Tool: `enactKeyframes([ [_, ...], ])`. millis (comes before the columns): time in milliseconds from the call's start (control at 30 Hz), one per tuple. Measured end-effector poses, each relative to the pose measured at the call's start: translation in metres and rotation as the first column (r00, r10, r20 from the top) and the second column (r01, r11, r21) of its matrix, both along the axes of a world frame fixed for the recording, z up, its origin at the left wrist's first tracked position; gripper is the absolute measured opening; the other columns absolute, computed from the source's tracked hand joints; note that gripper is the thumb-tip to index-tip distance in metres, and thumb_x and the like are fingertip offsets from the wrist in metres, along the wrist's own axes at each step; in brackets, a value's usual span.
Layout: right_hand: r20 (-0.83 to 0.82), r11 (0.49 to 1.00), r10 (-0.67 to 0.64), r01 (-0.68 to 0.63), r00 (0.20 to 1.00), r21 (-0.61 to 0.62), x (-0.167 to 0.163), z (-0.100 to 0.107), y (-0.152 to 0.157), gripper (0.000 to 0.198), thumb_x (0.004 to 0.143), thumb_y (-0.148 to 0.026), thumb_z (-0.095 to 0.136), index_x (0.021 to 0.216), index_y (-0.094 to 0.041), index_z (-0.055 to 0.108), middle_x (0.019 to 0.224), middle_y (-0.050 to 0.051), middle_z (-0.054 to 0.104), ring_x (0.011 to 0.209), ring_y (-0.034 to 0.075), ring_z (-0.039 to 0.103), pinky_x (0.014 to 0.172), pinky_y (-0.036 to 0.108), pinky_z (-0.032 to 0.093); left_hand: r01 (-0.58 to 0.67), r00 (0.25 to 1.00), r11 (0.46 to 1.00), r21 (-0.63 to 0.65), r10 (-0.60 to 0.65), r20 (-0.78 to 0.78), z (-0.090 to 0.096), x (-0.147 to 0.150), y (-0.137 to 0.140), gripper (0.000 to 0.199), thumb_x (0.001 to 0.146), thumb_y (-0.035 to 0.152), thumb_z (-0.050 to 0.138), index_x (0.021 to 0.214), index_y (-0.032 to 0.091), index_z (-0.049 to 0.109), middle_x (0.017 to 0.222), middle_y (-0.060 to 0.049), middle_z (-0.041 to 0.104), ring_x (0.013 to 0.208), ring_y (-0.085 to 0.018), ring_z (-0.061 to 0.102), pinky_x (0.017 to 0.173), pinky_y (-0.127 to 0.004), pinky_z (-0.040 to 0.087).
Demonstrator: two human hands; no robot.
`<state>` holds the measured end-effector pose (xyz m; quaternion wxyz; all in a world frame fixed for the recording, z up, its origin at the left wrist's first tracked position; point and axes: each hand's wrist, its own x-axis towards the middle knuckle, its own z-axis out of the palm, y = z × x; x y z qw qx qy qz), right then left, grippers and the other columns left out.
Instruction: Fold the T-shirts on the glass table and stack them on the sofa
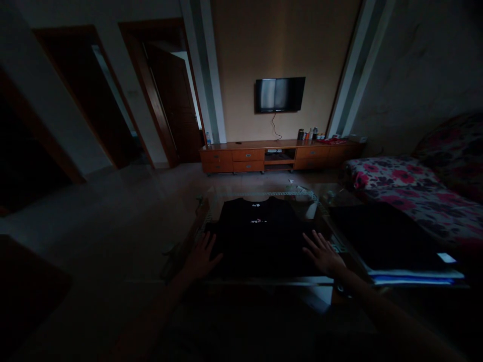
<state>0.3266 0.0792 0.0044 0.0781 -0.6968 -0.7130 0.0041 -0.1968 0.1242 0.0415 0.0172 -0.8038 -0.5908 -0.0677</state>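
Black shirt point(256, 244) | between left hand point(200, 257) and right hand point(325, 255) | hands spread, palms down, gripping nothing

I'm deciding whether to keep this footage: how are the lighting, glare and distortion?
Head view: very dim, with the folds of the black T-shirt largely lost in darkness; head view: a pale reflection on the television; head view: the open door's frame leans, suggesting wide-angle distortion.

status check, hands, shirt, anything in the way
Left hand and right hand open, fingers spread, at the shirt's sides. Black shirt spread on glass table, collar away. Dark pile at right, not over shirt.
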Motion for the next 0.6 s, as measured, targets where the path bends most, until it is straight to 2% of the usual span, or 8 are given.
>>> enactKeyframes([
  [133, -0.037, 1.000, 0.030, -0.030, 0.999, 0.002, 0.009, 0.005, -0.001, 0.072, 0.099, -0.064, 0.026, 0.163, -0.031, 0.026, 0.170, 0.005, 0.018, 0.155, 0.031, 0.021, 0.122, 0.051, 0.027, 0.027, 1.000, 0.999, -0.032, -0.027, -0.012, 0.007, -0.005, 0.000, 0.088, 0.093, 0.075, 0.038, 0.161, 0.020, 0.030, 0.170, -0.012, 0.016, 0.155, -0.033, 0.021, 0.122, -0.049, 0.028],
  [267, -0.041, 0.999, 0.037, -0.036, 0.998, 0.034, 0.011, 0.007, -0.002, 0.074, 0.098, -0.063, 0.026, 0.163, -0.028, 0.025, 0.169, 0.006, 0.022, 0.156, 0.030, 0.020, 0.124, 0.052, 0.023, 0.051, 0.998, 0.999, -0.015, -0.051, -0.028, 0.009, -0.014, 0.000, 0.082, 0.094, 0.074, 0.039, 0.161, 0.027, 0.031, 0.170, -0.007, 0.017, 0.155, -0.030, 0.025, 0.124, -0.046, 0.025],
  [433, -0.059, 0.999, 0.050, -0.049, 0.997, 0.022, 0.008, 0.014, -0.003, 0.075, 0.098, -0.061, 0.028, 0.164, -0.026, 0.024, 0.168, 0.007, 0.026, 0.156, 0.028, 0.018, 0.125, 0.053, 0.018, 0.051, 0.999, 0.999, 0.006, -0.051, -0.015, 0.005, -0.015, 0.001, 0.083, 0.095, 0.069, 0.039, 0.162, 0.021, 0.027, 0.170, -0.008, 0.018, 0.156, -0.028, 0.020, 0.126, -0.046, 0.018],
  [600, -0.067, 0.998, 0.063, -0.064, 0.996, -0.002, 0.006, 0.021, -0.007, 0.076, 0.097, -0.062, 0.027, 0.163, -0.024, 0.026, 0.167, 0.010, 0.028, 0.156, 0.030, 0.019, 0.125, 0.054, 0.016, 0.047, 0.999, 0.999, -0.005, -0.047, 0.002, 0.004, -0.013, 0.001, 0.087, 0.095, 0.069, 0.040, 0.162, 0.016, 0.026, 0.169, -0.012, 0.017, 0.156, -0.030, 0.021, 0.125, -0.047, 0.020],
])
